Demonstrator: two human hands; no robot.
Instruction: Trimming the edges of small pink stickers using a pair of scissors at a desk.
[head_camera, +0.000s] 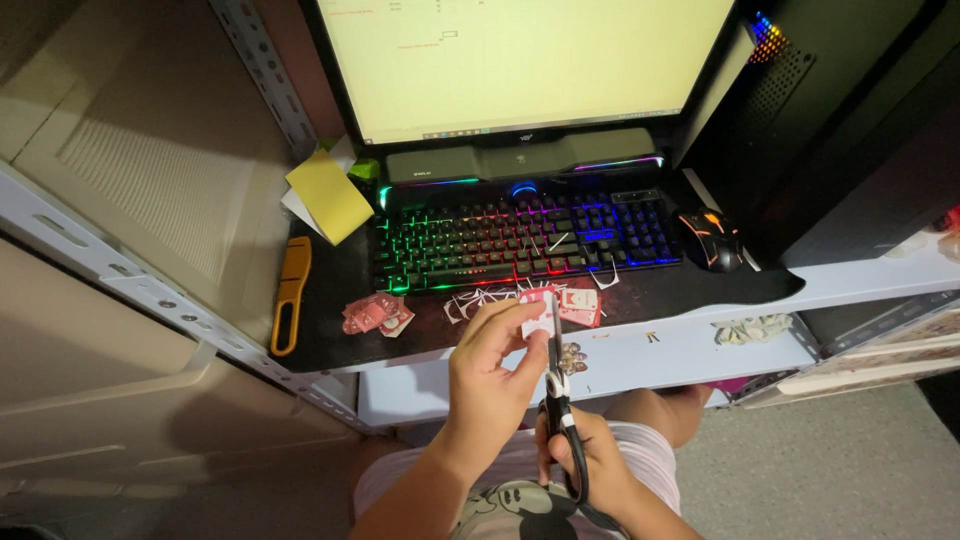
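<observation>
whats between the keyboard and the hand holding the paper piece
In the head view, cut red-and-white paper pieces lie on the dark mat between the keyboard and the left hand.

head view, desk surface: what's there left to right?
Yellow handled tool → yellow paper sheet → small pile of red cutouts → backlit keyboard → black and orange mouse.

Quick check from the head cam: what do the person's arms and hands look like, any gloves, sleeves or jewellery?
Both hands are bare: the left hand and right hand show no gloves, rings or watch. Both forearms are uncovered, with no sleeves in view. No cables or markings show.
</observation>
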